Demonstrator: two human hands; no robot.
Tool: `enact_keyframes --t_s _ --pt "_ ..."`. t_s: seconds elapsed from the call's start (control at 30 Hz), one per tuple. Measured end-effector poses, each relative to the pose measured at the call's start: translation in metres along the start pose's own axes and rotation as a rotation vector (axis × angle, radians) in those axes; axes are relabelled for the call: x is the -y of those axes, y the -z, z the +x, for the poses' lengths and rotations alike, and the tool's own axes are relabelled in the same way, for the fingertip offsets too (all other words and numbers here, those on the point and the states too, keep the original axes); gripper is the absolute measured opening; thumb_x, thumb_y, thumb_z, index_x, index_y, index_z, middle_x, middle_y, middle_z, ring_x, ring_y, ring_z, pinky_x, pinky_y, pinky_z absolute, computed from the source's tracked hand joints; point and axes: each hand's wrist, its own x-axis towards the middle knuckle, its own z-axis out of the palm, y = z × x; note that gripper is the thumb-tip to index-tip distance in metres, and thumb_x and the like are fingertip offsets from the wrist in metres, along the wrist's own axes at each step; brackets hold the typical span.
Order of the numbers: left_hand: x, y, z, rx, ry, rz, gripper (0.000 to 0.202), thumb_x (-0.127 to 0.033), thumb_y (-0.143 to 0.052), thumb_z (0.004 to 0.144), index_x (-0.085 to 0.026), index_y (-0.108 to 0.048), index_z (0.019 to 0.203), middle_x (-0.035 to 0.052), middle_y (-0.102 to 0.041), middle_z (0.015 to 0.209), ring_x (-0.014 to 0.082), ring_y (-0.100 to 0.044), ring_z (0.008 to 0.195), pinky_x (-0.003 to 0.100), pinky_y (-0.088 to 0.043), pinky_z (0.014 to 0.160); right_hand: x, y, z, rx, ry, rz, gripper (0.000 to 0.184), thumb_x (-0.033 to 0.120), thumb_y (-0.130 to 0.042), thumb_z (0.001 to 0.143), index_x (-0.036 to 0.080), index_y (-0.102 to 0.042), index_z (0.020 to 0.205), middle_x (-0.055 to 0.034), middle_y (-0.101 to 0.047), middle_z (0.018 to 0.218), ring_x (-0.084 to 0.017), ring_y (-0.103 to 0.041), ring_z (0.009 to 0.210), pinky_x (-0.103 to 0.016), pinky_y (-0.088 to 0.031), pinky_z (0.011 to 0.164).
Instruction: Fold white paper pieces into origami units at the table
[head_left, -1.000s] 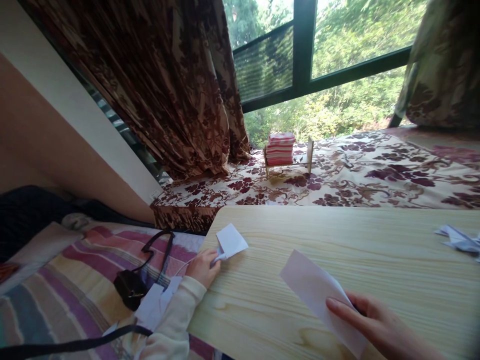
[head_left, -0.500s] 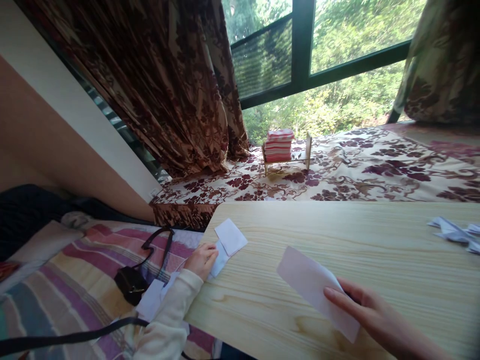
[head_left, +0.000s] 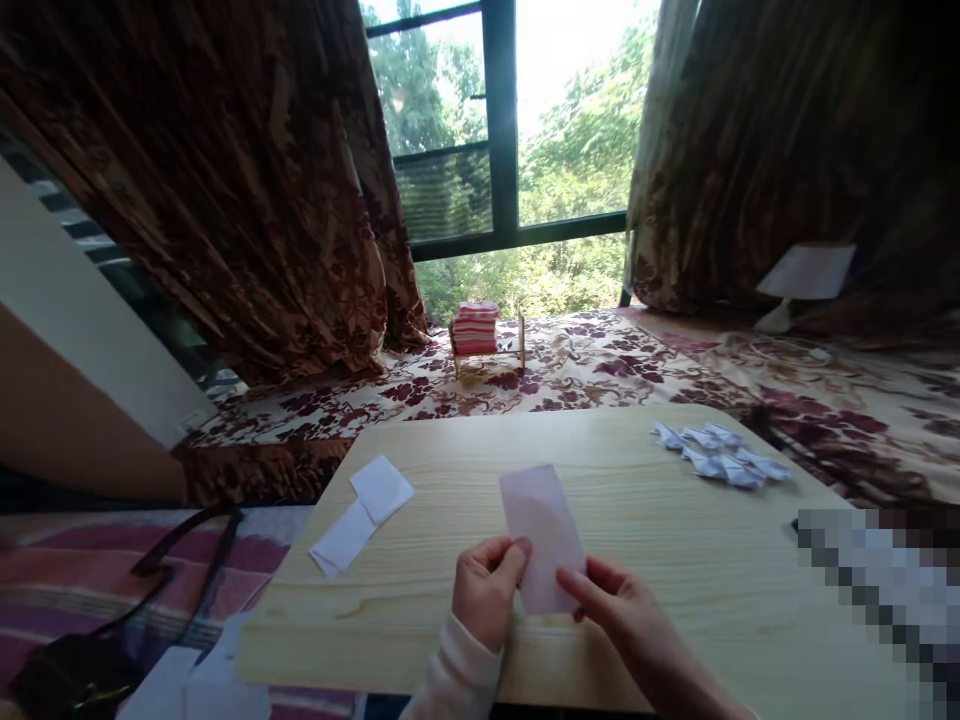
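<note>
A rectangular sheet of white paper is held up over the wooden table, slightly tilted. My left hand pinches its left edge between thumb and fingers. On the lower right edge, my right hand grips the same sheet, thumb in front and fingers behind. To the left on the table lie white paper pieces, one overlapping another. Several folded white paper shapes are gathered at the table's far right.
A small wooden stand with a stack of pink striped cloth rests on the floral-covered ledge. A white lamp stands at the right. More paper and a black bag lie on the striped bed at the left.
My left hand has left the paper pieces at the table's left and taken hold of the sheet in my right hand. The sheet is now more upright. The view has swung right.
</note>
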Motion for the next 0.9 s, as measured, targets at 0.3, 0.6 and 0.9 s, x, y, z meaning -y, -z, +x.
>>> enact_keyframes --t_s 0.3,0.6,0.9 --pt "0.004 -0.019 -0.006 0.187 0.085 -0.001 0.042 -0.052 -0.073 0.058 -0.01 -0.071 0.06 0.0022 -0.059 0.051 0.0123 -0.048 0.051 0.023 -0.037 0.051 0.012 0.035 -0.011 0.037 0.136 -0.086 0.035 0.048 -0.068 0.071 0.015 -0.068 0.082 -0.0015 -0.067 0.073 -0.016 -0.058 0.067 -0.026 -0.045 0.06" --pt "0.022 -0.023 -0.004 0.166 0.124 -0.036 0.038 -0.05 -0.075 0.058 -0.013 -0.072 0.064 0.0011 -0.063 0.053 0.0138 -0.053 0.052 0.023 -0.039 0.053 0.009 0.034 -0.01 0.006 0.213 -0.079 0.034 0.047 -0.065 0.074 0.014 -0.068 0.083 -0.0018 -0.067 0.073 -0.016 -0.057 0.067 -0.026 -0.045 0.059" --pt "0.02 -0.016 -0.004 0.142 0.124 -0.05 0.034 -0.043 -0.077 0.054 -0.011 -0.074 0.065 0.0019 -0.062 0.051 0.0118 -0.048 0.05 0.022 -0.033 0.049 -0.001 0.04 -0.013 0.052 0.286 -0.086 0.025 0.04 -0.067 0.073 0.019 -0.074 0.086 -0.0052 -0.068 0.086 -0.02 -0.059 0.078 -0.028 -0.047 0.067"
